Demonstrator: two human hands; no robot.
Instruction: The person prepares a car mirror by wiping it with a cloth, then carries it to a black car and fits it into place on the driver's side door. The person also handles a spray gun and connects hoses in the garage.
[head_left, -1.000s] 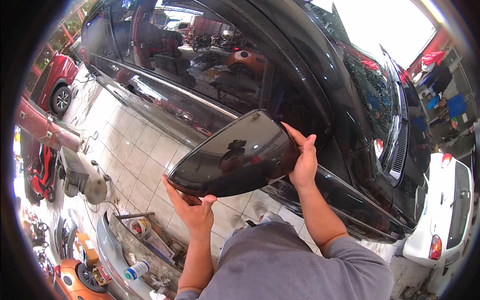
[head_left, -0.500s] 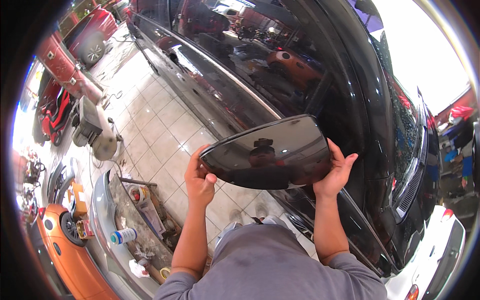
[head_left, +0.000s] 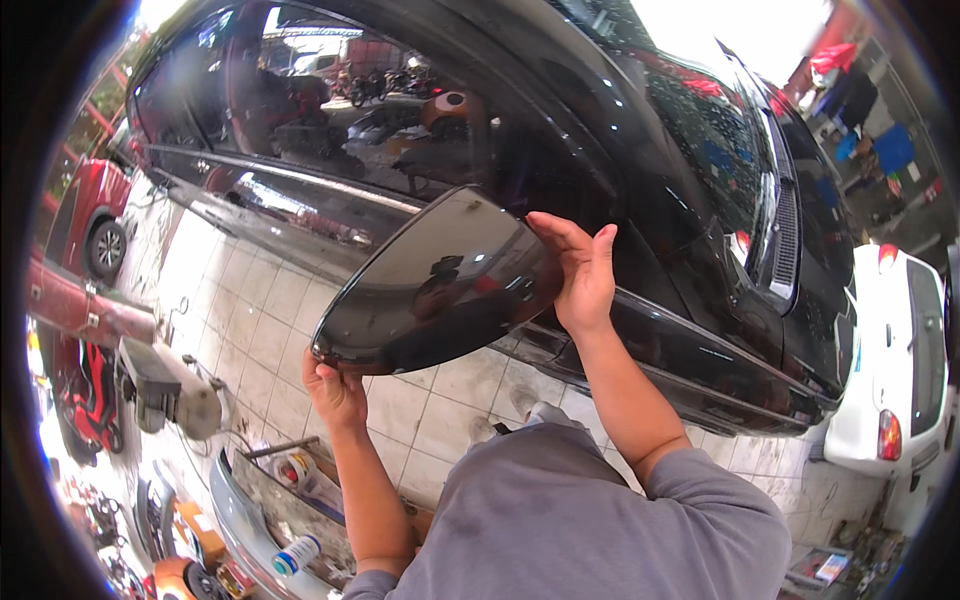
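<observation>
A dark, glossy tinted car window pane (head_left: pixel 440 290) is held up between my two hands, slanting with its left end lower. My left hand (head_left: pixel 337 397) grips its lower left corner, thumb on the near side and some fingers hidden behind. On the right end, my right hand (head_left: pixel 582 275) presses its palm and fingers along the edge, thumb pointing up. Reflections of the room lie on the pane. Just beyond it stands a black car (head_left: pixel 680 270) with its side toward me. I cannot tell whether the pane touches the car.
A silver bumper (head_left: pixel 245 510) lies at the lower left with a spray can (head_left: pixel 297 554) on it. An air compressor (head_left: pixel 185 395) stands farther left on the tiled floor (head_left: pixel 250 315). A white car (head_left: pixel 885 370) is at the right, a red vehicle (head_left: pixel 98 225) at the far left.
The pane has shifted left and tilted, its left end dropping and its right end rising. Both hands stay on it. My view has turned, so the black car appears rotated.
</observation>
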